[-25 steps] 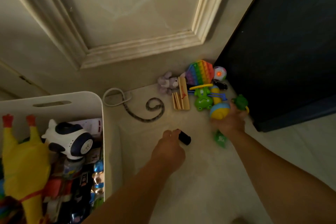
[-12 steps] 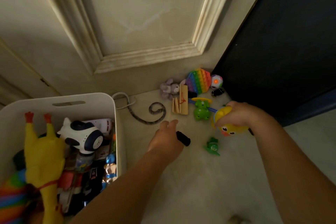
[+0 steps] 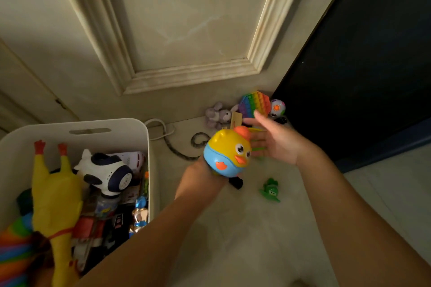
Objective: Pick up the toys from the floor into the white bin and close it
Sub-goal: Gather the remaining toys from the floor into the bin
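Observation:
A yellow and blue chick toy (image 3: 229, 151) is up off the floor, right of the white bin (image 3: 130, 123). My right hand (image 3: 272, 142) is just right of it, fingers spread, holding nothing. The chick covers most of my left hand (image 3: 198, 172), so its fingers are hidden. A black cylinder (image 3: 236, 183) shows just below that hand. On the floor lie a small green frog (image 3: 270, 191), a rainbow pop-it (image 3: 255, 102), a coloured ball (image 3: 277, 107), a grey plush mouse (image 3: 217, 114) and a toy snake (image 3: 179, 151).
The bin is open and holds several toys, among them a yellow rubber chicken (image 3: 56, 193) and a black-and-white robot (image 3: 105, 172). A dark cabinet (image 3: 361, 53) stands at the right, a panelled wall behind. A white cable (image 3: 158, 128) lies by the bin.
My right hand lifted the chick toy off the floor, carried it left toward my left hand, then let go and spread its fingers. My left hand stayed by the black cylinder.

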`<act>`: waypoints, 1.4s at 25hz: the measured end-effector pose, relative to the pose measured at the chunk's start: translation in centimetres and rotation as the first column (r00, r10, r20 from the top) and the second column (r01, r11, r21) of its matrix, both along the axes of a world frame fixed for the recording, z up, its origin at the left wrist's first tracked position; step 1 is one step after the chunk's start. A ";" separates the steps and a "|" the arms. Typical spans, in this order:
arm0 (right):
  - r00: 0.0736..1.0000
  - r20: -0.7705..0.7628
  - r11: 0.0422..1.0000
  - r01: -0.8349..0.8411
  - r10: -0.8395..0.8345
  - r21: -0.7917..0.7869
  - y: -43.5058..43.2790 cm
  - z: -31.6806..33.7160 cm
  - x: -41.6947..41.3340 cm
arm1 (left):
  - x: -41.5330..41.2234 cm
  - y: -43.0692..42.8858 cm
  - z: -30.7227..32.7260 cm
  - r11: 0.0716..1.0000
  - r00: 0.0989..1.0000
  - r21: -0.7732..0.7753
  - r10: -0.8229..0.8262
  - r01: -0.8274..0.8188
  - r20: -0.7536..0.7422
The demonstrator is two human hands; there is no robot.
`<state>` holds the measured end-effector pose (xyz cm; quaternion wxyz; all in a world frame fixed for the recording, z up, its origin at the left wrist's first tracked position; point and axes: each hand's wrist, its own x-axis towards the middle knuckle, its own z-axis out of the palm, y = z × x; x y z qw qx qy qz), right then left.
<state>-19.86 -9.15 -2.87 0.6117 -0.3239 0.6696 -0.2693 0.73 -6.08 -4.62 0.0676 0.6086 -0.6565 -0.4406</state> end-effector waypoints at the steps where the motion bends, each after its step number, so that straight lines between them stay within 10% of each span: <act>1: 0.970 -0.196 0.989 0.141 -0.145 -0.034 -0.7 -2.5 -1.0 | 0.0 -0.3 -0.2 0.996 0.996 0.058 0.071 -0.067 -0.058; 4: 0.656 -0.752 0.996 0.088 -0.063 -0.007 -1.5 -9.7 -2.8 | -0.4 -0.9 -0.6 0.952 0.959 0.242 0.232 -0.188 -0.166; 11: 0.465 -0.791 0.917 -0.219 0.399 0.334 -2.1 -14.6 -2.1 | -1.5 -1.9 -1.8 0.884 0.918 0.415 0.329 -0.217 -0.220; 15: 0.402 -0.851 0.941 -0.132 0.338 0.311 -0.7 -14.8 0.2 | -0.6 -1.6 -1.6 0.878 0.909 0.425 0.342 -0.218 -0.240; 21: 0.565 -0.824 0.999 -0.011 0.037 0.038 1.7 -11.0 2.2 | 1.5 -0.9 2.2 0.944 0.917 0.264 0.275 -0.200 -0.288; 25: 0.826 -0.446 0.936 0.267 -0.345 -0.229 1.0 -3.3 3.8 | 4.0 0.5 7.3 0.968 0.900 0.194 0.223 -0.159 -0.375; 35: 0.976 -0.079 0.920 0.162 -0.202 -0.356 6.0 10.4 17.8 | 21.6 8.5 11.4 0.866 0.806 0.201 0.500 -0.458 -0.317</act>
